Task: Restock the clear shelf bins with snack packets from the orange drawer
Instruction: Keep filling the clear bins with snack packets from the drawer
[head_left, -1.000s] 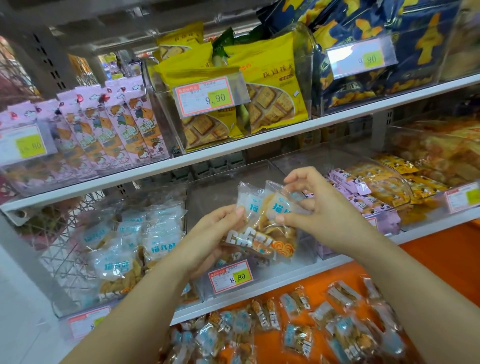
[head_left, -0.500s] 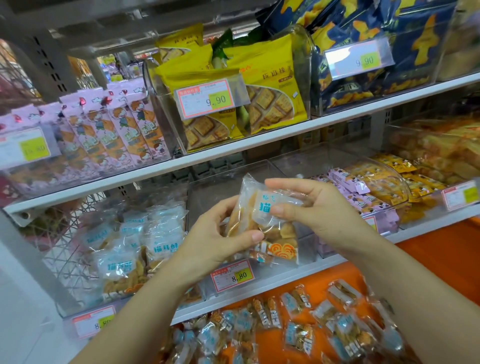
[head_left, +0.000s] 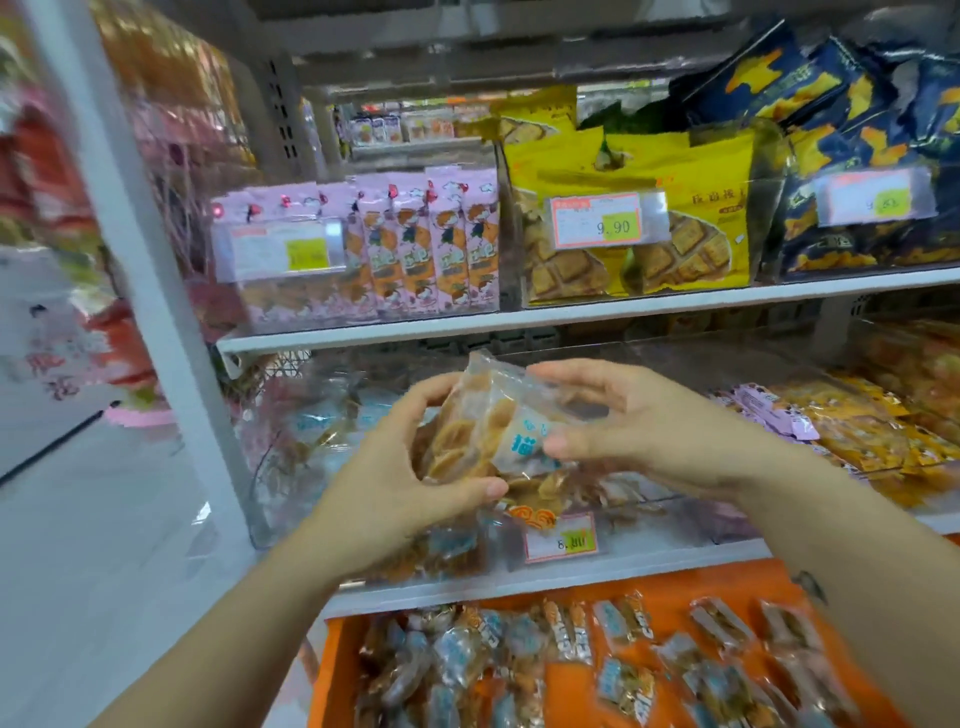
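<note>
— Two shelves (head_left: 571, 312) fill the far side of my feed. Below them, near me, the drawer (head_left: 675, 579) stands open.

— Where's the stock you're working?

— In front of the bin (head_left: 660, 519) on the lower shelf. The left hand (head_left: 395, 483) and the right hand (head_left: 623, 431) hold a stack (head_left: 483, 431) of clear packets between them, just above the bin's tag (head_left: 560, 538). I cannot tell from here whether the stack has crossed the bin's rim, nor how many packets are in it.

— How are the fingers?

— The left hand grips the stack's left side, fingers curled over the top and thumb underneath. The right hand curls round the right end, with its thumb pressed on the blue print and its fingers arched over the top.

— How will it handle?

— Light, I'd judge, and soft. The thin glossy film should crinkle and slide, packet over packet, so the stack could fan out if one hand lets go. The biscuits showing through look brittle, so I wouldn't squeeze the middle. I'd hold across the flat faces near the sealed ends, with just enough pressure to keep the packets squared. Then I'd lower them in on edge rather than drop them.

— More to come?

— Plenty. Loose packets (head_left: 623, 639) lie scattered across the drawer.
</note>
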